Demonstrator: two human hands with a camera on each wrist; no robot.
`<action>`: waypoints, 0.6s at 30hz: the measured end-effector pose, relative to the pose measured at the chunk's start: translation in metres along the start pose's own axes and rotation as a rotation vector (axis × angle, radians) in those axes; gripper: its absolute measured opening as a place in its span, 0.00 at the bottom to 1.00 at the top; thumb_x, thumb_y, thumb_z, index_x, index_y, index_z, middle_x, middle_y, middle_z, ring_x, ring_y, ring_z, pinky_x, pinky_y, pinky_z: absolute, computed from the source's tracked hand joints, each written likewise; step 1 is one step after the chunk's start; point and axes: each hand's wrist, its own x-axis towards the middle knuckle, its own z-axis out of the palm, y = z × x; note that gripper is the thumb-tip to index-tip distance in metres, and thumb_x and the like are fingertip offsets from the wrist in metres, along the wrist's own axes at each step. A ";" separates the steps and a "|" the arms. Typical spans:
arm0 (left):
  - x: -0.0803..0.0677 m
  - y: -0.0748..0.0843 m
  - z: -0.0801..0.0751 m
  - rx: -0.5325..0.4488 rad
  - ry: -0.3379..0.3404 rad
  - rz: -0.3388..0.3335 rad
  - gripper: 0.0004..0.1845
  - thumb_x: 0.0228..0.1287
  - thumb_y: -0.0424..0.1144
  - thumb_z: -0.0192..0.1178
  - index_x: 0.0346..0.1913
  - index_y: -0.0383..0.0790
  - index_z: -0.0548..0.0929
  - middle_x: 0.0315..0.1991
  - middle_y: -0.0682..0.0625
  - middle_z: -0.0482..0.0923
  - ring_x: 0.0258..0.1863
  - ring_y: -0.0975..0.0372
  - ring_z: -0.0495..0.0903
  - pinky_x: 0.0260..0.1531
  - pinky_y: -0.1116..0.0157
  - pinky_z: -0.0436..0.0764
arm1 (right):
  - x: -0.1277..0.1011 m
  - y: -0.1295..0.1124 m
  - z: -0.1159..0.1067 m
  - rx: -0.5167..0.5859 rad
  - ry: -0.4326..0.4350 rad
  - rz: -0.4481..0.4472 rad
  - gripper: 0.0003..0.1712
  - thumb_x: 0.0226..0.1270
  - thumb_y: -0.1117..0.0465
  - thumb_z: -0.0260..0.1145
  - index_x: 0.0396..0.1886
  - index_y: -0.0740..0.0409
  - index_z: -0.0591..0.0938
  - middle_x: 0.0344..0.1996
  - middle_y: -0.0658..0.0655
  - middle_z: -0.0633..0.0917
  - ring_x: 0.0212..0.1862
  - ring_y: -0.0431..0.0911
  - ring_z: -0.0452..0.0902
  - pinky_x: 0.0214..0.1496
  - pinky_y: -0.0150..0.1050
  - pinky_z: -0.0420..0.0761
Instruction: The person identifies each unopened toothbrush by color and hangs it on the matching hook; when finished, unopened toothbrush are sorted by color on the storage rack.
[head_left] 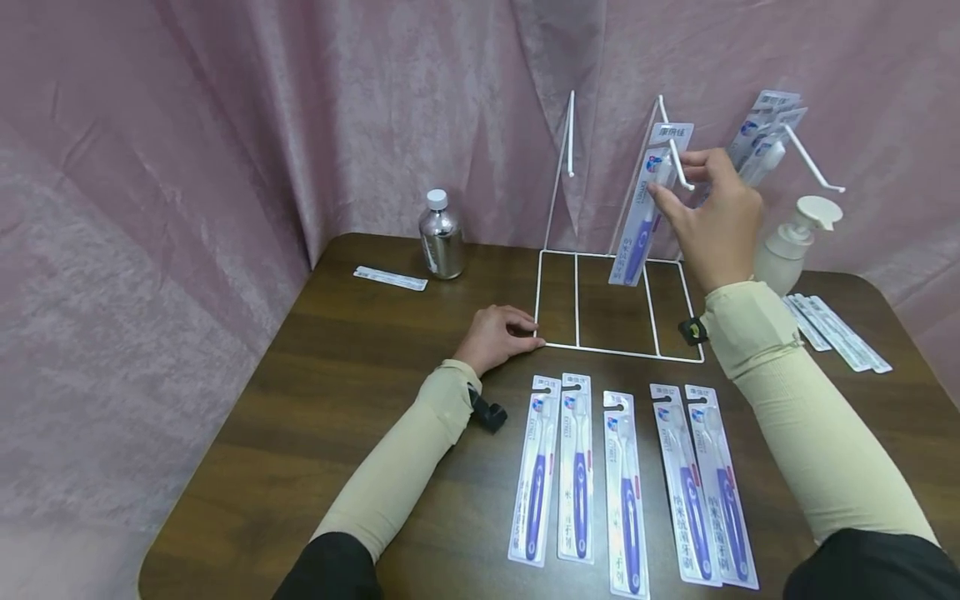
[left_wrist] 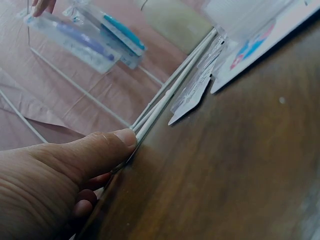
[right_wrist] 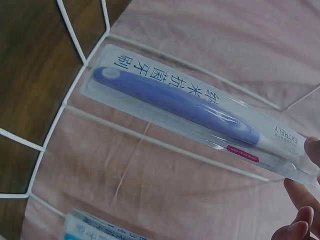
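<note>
My right hand (head_left: 716,212) pinches a packaged toothbrush (head_left: 637,225) with a purple handle by its upper part, at the middle hook (head_left: 678,165) of a white wire rack (head_left: 615,352). The hook's tip shows in front of the card's top and appears to pass through it. The right wrist view has the purple handle (right_wrist: 175,107) hanging before the rack's wires, fingertips at the edge. At the base's front left corner my left hand (head_left: 498,337) grips the wire between thumb and fingers. Its thumb (left_wrist: 107,145) lies on the wire in the left wrist view.
Several packaged toothbrushes (head_left: 576,467) lie in front of the rack. Other packs hang on the right hook (head_left: 813,160); the left hook (head_left: 571,142) is bare. A silver bottle (head_left: 442,242), a pump bottle (head_left: 783,250) and flat white packets (head_left: 843,333) stand or lie around it.
</note>
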 end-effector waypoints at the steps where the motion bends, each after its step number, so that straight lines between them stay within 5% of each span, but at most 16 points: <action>1: 0.000 0.000 0.000 0.000 -0.001 0.001 0.14 0.60 0.47 0.80 0.46 0.45 0.95 0.49 0.55 0.90 0.53 0.61 0.85 0.54 0.67 0.81 | 0.004 0.001 0.003 -0.015 -0.005 0.016 0.25 0.67 0.50 0.79 0.57 0.59 0.85 0.49 0.56 0.92 0.40 0.50 0.85 0.38 0.28 0.64; 8: 0.001 -0.001 0.002 -0.004 -0.003 0.005 0.14 0.59 0.48 0.81 0.45 0.46 0.95 0.48 0.55 0.90 0.52 0.62 0.85 0.54 0.68 0.81 | 0.029 0.009 0.023 -0.045 -0.046 0.122 0.29 0.68 0.48 0.77 0.63 0.53 0.82 0.53 0.53 0.91 0.51 0.54 0.86 0.48 0.46 0.71; 18: 0.001 -0.003 0.001 -0.002 -0.010 0.004 0.15 0.60 0.49 0.80 0.46 0.46 0.95 0.49 0.54 0.90 0.52 0.62 0.85 0.53 0.69 0.81 | 0.043 0.016 0.040 -0.059 -0.037 0.117 0.28 0.69 0.49 0.75 0.65 0.52 0.80 0.52 0.52 0.91 0.44 0.53 0.83 0.45 0.43 0.70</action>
